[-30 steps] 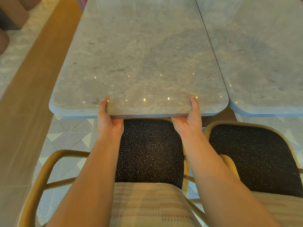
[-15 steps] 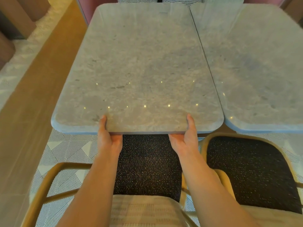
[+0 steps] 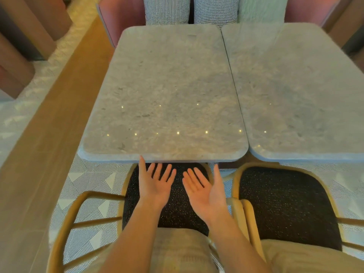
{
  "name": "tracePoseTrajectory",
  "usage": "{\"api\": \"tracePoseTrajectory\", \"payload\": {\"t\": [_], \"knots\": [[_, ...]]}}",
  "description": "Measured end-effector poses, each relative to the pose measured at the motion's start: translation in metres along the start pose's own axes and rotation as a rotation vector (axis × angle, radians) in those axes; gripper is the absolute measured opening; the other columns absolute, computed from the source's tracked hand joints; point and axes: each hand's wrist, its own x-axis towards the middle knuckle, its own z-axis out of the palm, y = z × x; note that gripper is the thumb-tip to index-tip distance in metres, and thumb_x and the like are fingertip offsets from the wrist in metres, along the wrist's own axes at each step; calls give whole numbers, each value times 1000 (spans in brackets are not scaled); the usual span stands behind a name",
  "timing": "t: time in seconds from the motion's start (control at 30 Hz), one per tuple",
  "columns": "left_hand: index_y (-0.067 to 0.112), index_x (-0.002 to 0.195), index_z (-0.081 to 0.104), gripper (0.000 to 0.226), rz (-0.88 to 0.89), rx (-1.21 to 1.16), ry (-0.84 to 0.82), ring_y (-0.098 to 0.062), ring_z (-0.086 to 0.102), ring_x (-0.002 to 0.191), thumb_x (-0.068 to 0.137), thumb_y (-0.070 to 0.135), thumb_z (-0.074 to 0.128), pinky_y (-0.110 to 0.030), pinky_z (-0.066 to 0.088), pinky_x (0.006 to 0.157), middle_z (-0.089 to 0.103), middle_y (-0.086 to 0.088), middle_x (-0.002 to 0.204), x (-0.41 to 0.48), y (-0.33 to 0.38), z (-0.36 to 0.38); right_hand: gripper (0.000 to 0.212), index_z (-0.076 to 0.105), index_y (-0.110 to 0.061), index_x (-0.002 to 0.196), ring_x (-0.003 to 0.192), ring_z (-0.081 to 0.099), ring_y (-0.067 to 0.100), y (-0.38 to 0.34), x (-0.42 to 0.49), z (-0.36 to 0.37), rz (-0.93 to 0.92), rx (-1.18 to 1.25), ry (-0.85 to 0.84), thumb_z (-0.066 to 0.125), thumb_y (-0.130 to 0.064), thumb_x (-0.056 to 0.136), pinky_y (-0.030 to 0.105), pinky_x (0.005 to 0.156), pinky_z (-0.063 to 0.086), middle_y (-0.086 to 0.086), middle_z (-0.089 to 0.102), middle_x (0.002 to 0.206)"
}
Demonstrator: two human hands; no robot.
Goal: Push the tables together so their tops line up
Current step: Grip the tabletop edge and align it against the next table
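Two grey stone-topped tables stand side by side. The left table (image 3: 167, 91) and the right table (image 3: 295, 91) meet along a thin dark seam, and their near edges sit at about the same line. My left hand (image 3: 156, 183) is palm up, fingers spread, just below the left table's near edge, with only its thumb tip at the edge. My right hand (image 3: 206, 189) is also palm up and spread, clear of the table. Neither hand holds anything.
Two wooden-framed chairs with dark speckled seats, the left chair (image 3: 177, 213) and the right chair (image 3: 285, 203), stand under my arms. A pink bench (image 3: 122, 14) with checked cushions (image 3: 167, 10) runs behind the tables. A wooden floor strip (image 3: 45, 125) lies left.
Both hands have let go of the left table's near edge and drawn back, turning palm up. The camera has tilted up, showing the bench behind.
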Motion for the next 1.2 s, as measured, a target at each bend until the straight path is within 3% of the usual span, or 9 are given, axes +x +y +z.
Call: {"api": "tracePoseTrajectory", "payload": {"t": [0.17,0.4,0.63,0.73,0.83,1.03,1.2], "knots": [[22,143,62,55,213,68,-163,-30,60,139,103,60,54,-49,49,113,72,-4,139,-88,32,32,56,68,-15,134,121,73,29,-31,-79,43,-193,-51,-156,65,-56,95,42,99,55,10,76,131],[28,145,61,56,353,86,-433,-24,68,132,102,62,52,-48,48,116,72,0,141,-203,81,76,59,67,-16,139,127,70,25,-62,-190,112,-358,-122,-392,61,-58,98,42,113,49,8,73,137],[29,148,59,59,314,39,-603,-26,67,134,101,64,50,-48,51,113,69,-1,145,-285,93,66,73,59,-13,147,131,67,31,-41,-281,111,-458,-68,-547,68,-62,93,45,114,50,11,69,143],[28,147,60,58,284,26,-691,-27,67,133,102,63,49,-49,51,113,69,-1,144,-312,94,60,88,58,-13,146,132,66,34,-35,-320,101,-541,-56,-589,86,-59,76,46,112,53,13,68,144],[28,142,64,54,229,40,-760,-27,67,134,102,62,49,-50,48,116,70,-2,144,-336,79,65,92,60,-14,144,133,66,33,-39,-356,83,-609,-50,-616,90,-58,70,48,109,55,12,68,144],[27,119,82,47,81,106,-932,-28,69,131,99,58,53,-49,48,113,73,-3,138,-390,4,96,91,61,-13,143,134,66,31,-81,-440,26,-822,-10,-580,91,-56,69,46,112,53,11,69,143],[28,119,82,45,-79,215,-1065,-27,69,131,94,58,59,-47,53,107,72,-2,139,-435,-87,132,76,63,-12,142,135,65,32,-132,-506,-43,-1010,62,-500,79,-59,85,45,113,53,11,68,145]]}}
